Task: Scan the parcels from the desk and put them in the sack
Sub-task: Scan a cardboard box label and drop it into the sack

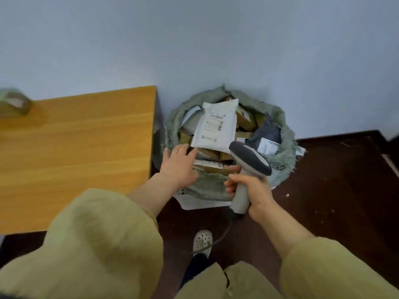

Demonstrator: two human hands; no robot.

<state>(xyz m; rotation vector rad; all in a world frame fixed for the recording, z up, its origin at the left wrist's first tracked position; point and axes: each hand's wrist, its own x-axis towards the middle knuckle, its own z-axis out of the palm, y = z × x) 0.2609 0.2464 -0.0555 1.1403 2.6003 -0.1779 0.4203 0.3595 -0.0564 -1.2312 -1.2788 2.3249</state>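
Because the sack (282, 134) is heaped to its rolled rim with cardboard boxes (246, 119) and a dark grey mailer (266, 133), the white mailer parcel (213, 125) on top is judged to be poorly seated. It lies tilted across the heap, just beyond the left fingertips. If it is nudged sideways, a slide over the rim toward the floor is to be expected. A second hazard is posed by the scanner cable (218, 239), which is led down from below the right hand and past a white shoe (203, 240). A snag there could jerk the tool. The scanner head is also held close over the parcels, so a careless swing could dislodge them.

Head view: the left hand (178, 164) is extended forward over the near edge of the sack, palm down, fingers straight and slightly spread. Its fingertips are placed at the near left corner of the white mailer parcel; contact cannot be confirmed. The right hand (252, 186) is wrapped round the grip of the barcode scanner (250, 156), whose head is pointed forward and left over the sack. The desk (75, 147) is located left of the left hand. A blurred object (14, 102) is seen at its far left and cannot be identified.
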